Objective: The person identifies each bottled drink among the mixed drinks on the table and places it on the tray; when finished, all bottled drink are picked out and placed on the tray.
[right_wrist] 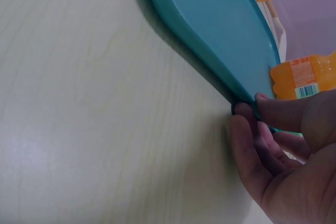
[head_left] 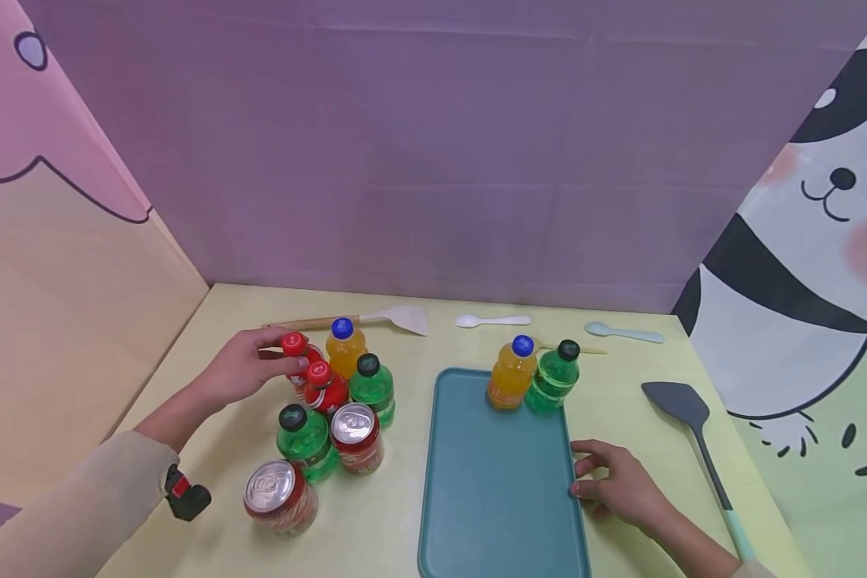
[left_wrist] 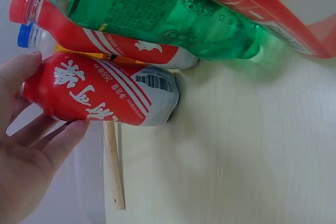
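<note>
The blue-green tray [head_left: 502,482] is pinched at its rim by the right grip [head_left: 617,486]. Three green bottles [head_left: 373,392], two orange bottles [head_left: 510,379] and two cans [head_left: 289,512] are seen, most near the left grip [head_left: 244,369], by which one of two white-lettered red bottles [left_wrist: 92,90] is clasped; its barcode [left_wrist: 152,82] is revealed only in the left wrist view.

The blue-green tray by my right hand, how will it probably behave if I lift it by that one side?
The tray looks fairly stiff, since its raised rim runs straight. Pinched by the right hand on one side only, it would probably tilt. The orange bottle and green bottle stand upright at its far end, so they might slide or topple.
</note>
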The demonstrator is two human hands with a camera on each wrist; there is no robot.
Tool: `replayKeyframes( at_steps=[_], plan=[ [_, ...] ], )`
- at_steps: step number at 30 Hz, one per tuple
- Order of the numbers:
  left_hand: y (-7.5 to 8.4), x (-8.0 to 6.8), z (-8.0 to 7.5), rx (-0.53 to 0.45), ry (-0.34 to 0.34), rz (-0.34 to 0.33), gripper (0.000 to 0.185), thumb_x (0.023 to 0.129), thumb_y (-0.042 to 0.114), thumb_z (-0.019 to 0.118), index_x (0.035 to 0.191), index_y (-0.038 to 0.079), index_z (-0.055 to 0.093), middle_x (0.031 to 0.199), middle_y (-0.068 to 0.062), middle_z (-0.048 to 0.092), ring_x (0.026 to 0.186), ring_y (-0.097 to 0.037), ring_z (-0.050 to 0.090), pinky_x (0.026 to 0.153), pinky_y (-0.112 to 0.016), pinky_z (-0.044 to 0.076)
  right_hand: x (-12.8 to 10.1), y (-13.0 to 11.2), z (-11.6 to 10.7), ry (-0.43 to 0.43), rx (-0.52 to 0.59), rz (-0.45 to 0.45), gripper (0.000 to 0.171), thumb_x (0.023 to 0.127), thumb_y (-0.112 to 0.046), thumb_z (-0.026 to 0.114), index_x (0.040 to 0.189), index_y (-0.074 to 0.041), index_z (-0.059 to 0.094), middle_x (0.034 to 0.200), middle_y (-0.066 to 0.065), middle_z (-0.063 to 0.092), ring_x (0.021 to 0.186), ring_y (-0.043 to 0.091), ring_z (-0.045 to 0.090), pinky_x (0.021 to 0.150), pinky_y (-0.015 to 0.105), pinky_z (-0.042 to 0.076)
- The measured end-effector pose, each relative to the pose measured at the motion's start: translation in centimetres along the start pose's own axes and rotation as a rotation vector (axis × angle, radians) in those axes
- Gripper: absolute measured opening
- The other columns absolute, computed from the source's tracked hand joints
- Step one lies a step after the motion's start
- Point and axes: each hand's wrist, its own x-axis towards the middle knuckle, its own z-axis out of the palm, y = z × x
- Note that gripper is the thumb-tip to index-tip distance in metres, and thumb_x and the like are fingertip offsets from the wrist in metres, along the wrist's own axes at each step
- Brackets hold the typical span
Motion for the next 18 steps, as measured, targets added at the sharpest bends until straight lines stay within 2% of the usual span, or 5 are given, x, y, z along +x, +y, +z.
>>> replayKeyframes(
  at_steps=[8, 13, 18],
  plan=[
    [-0.6, -0.8, -0.6, 0.03, 0.059, -0.023, 0.051, 0.096, 0.038, 0.073, 0.136, 0.008, 0.063, 0.127, -0.018, 0.066, 0.119, -0.046, 0.064, 0.089, -0.05, 0.061, -0.1, -0.1, -0.1, -0.009, -0.007, -0.017, 0.067, 0.081, 0.003, 0.08, 0.142, 0.005, 0.053, 0.1, 0.012, 0.067, 0.072, 0.024, 0.07, 0.056, 0.042, 0.06],
    [0.1, -1.5, -1.4, 0.046, 0.099, -0.057, 0.053, 0.096, 0.04, 0.072, 0.136, 0.006, 0.062, 0.127, -0.019, 0.066, 0.118, -0.045, 0.064, 0.086, -0.048, 0.061, -0.1, -0.1, -0.1, -0.009, -0.008, -0.014, 0.067, 0.081, 0.003, 0.08, 0.142, 0.005, 0.052, 0.1, 0.012, 0.067, 0.072, 0.024, 0.069, 0.055, 0.042, 0.06],
    [1.0, -2.0, -2.6, 0.068, 0.143, -0.061, 0.051, 0.097, 0.04, 0.072, 0.133, 0.005, 0.062, 0.124, -0.02, 0.066, 0.114, -0.042, 0.064, 0.08, -0.038, 0.06, -0.2, -0.2, -0.1, -0.01, -0.005, -0.027, 0.067, 0.082, 0.003, 0.079, 0.143, 0.006, 0.051, 0.1, 0.012, 0.067, 0.072, 0.024, 0.069, 0.055, 0.043, 0.06]
  ],
)
